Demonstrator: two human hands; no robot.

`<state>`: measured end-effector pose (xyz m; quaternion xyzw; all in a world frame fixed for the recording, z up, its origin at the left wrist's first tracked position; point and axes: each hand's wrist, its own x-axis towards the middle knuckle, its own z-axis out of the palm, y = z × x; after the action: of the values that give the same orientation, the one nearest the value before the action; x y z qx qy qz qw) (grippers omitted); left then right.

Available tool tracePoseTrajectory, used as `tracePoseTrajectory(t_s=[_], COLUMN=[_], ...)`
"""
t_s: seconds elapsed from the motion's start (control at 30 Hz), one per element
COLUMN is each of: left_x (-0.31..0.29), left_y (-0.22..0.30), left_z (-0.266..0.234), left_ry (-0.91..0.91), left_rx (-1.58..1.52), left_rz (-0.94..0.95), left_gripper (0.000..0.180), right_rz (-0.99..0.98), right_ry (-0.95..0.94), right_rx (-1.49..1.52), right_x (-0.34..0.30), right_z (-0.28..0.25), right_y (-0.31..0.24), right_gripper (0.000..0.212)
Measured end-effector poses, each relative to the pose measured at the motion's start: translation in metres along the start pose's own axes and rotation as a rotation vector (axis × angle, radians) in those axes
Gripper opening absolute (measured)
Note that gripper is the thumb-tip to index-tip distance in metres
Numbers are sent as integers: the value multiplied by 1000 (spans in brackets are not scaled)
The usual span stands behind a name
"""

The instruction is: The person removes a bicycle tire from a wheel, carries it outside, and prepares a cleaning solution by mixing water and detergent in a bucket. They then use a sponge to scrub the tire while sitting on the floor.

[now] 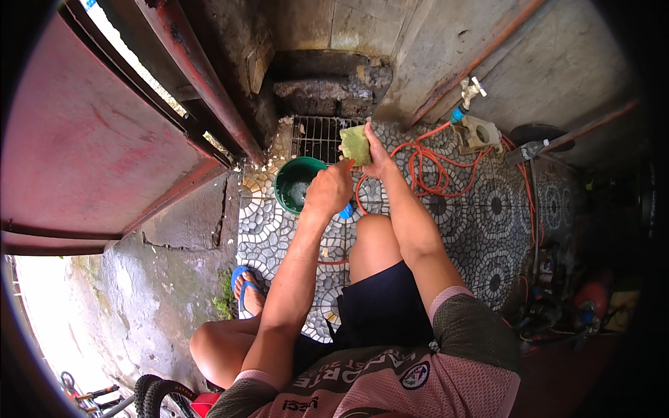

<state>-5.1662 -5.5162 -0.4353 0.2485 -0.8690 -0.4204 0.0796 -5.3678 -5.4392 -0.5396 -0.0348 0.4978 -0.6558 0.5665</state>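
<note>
My right hand (377,155) grips a yellow-green, squarish piece (356,145), its thumb along the right edge. What the piece is made of I cannot make out. Close beside its lower edge, my left hand (330,188) is closed around a small orange tool (350,164); only a bit of orange shows, and the tool's working end is hidden. Below and to the left of the piece stands a green bucket (281,193) with cloudy liquid and some foam inside, partly behind my left hand.
A metal floor grate (317,136) lies beyond the bucket. An orange hose (435,182) coils at the right, joined to a wall tap (471,90). A red metal panel (90,132) stands left. Patterned tiles (446,244) cover the floor, and a bicycle wheel (150,393) shows lower left.
</note>
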Motion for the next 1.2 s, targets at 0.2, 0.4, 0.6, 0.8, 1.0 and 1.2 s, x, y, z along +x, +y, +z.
tracePoseTrajectory(t_s=[0.2, 0.4, 0.6, 0.8, 1.0, 1.2], left_x=[4, -2, 6, 18, 11, 10], left_y=[-12, -6, -14, -16, 5, -2], left_z=[-17, -3, -13, -20, -4, -14], left_ry=[63, -52, -15, 90, -30, 51], left_rx=[27, -14, 34, 42, 49, 51], left_rz=[-58, -32, -85, -7, -20, -33], left_gripper=[32, 34, 35, 32, 31, 32], right_rz=[-47, -74, -59, 30, -24, -15], right_ry=[59, 48, 62, -8, 7, 38], right_rx=[41, 56, 34, -79, 20, 11], right_x=[-6, -9, -9, -6, 4, 1], right_z=[2, -3, 0, 10, 4, 10], right_y=[-1, -2, 0, 3, 5, 6], right_gripper=[91, 93, 92, 88, 93, 92])
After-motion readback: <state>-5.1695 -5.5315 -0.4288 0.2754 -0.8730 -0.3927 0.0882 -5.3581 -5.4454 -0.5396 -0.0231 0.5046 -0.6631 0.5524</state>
